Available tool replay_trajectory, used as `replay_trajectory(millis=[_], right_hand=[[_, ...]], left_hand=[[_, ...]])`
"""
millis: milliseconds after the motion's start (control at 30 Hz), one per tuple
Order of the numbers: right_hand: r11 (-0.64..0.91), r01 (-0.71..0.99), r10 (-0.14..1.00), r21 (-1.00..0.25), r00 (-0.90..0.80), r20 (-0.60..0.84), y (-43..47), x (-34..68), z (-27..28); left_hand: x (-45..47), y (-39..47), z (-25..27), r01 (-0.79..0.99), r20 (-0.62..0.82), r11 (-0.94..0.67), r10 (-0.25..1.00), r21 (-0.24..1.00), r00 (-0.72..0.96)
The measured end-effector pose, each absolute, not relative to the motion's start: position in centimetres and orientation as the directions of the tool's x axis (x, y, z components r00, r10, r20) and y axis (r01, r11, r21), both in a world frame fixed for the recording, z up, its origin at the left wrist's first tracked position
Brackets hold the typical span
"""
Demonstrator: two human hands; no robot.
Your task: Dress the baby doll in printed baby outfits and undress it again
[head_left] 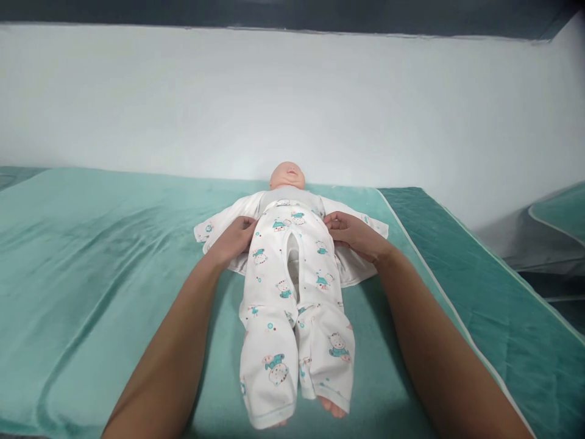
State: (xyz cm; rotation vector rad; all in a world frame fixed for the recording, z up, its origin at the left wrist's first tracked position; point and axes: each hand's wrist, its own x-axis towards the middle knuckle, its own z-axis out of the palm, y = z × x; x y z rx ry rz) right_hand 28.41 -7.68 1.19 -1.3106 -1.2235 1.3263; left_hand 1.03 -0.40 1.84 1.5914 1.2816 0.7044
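A baby doll [287,175] lies on its back, head toward the wall and feet toward me. Split-crotch baby pants [269,274], white with teal and pink cartoon prints, cover its legs up to the belly. Beneath and around its upper body is a white printed baby top [240,210], with both sleeves spread sideways. My left hand [235,239] rests at the left side of the pants near the hip, fingers loosely bent against the fabric. On the opposite hip, my right hand [351,233] touches the pants with its fingers extended and slightly apart. The toes show below one cuff.
A teal padded sheet [114,274] covers the table, with creases on the left. A darker teal cover [479,292] lies along the right side. Behind the doll's head stands a white wall [183,97]. Another teal-covered surface [564,210] shows at the far right.
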Motion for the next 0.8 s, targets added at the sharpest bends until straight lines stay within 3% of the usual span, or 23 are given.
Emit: replay_trajectory(millis=[233,500,800], right_hand=[[-0.128,0.189,0.99,-0.974,-0.041,-0.138,-8.0,28.1,0.5],[-0.184,0.073,0.962,-0.98,-0.19,-0.195,-8.5,27.7,1.8],[-0.087,0.09,0.996,-0.992,0.007,-0.086,-7.3,26.4,-0.3]], left_hand=[[0.5,0.2,1.6,0.489,-0.119,-0.052,0.943,0.87,0.312],[0.2,0.1,1.7,0.38,-0.103,-0.05,0.922,0.924,0.372],[0.7,0.1,1.8,0.317,-0.127,0.0,0.916,0.948,0.38]])
